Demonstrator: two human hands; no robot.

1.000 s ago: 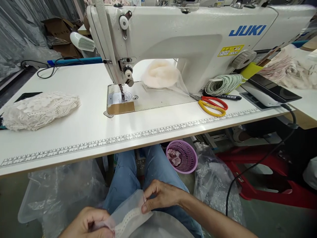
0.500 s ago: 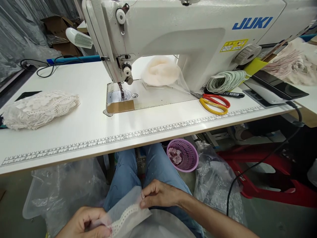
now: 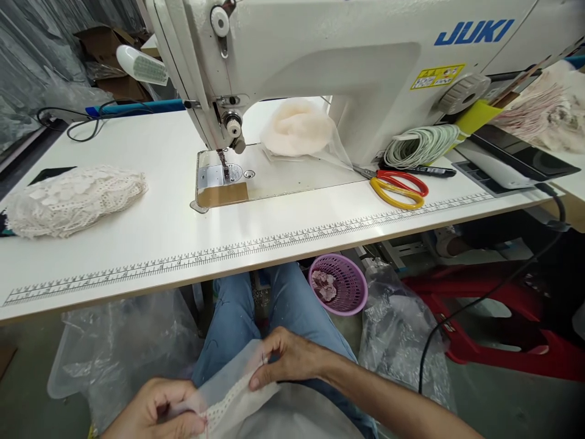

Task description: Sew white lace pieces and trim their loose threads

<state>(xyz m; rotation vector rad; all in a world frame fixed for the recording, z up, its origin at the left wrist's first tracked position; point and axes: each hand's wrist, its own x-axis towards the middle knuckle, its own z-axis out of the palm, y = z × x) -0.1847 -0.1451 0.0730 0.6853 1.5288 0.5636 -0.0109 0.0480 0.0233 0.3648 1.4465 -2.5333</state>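
Note:
Over the lap, a strip of sheer white fabric with a band of eyelet lace (image 3: 228,399) is stretched between both hands. My left hand (image 3: 159,411) pinches its near left end between thumb and fingers, where a bit of pink thread shows. At the far right end, my right hand (image 3: 286,360) is closed on the sheer edge with thumb and forefinger. Part of the fabric drapes below, toward the frame's bottom edge. Beyond the hands stands a white sewing machine (image 3: 292,55) on the table, its needle and presser foot (image 3: 223,167) over the metal plate.
A bundle of lace (image 3: 75,201) lies on the left of the white table (image 3: 169,225). Peach sheer fabric (image 3: 297,131) sits under the machine arm. Scissors (image 3: 400,189) and coiled cord (image 3: 420,146) lie to the right. Below are a purple basket (image 3: 359,286) and a red stool (image 3: 539,353).
My right hand has shifted slightly left and up along the lace strip. The left hand keeps its pinch almost in place. The view has moved a little.

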